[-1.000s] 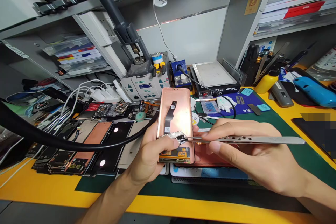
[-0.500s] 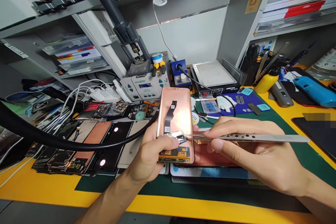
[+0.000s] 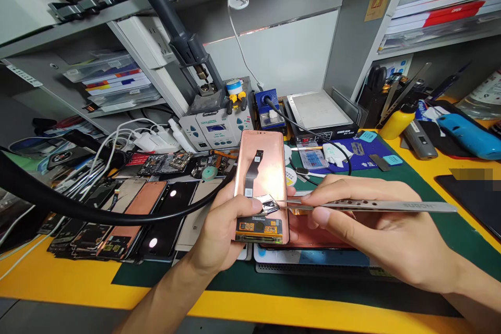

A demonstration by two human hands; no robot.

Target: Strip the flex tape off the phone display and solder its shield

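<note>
There is one view, from a camera worn on the person's head, looking forward and down over the desk [image 3: 58,282]. It sits close above the panel [image 3: 261,177], which stands near the middle of the frame. Both forearms enter from the bottom edge below the panel. Behind the panel the view reaches the back wall and shelves; left and right of it the desk runs out of frame.
</note>
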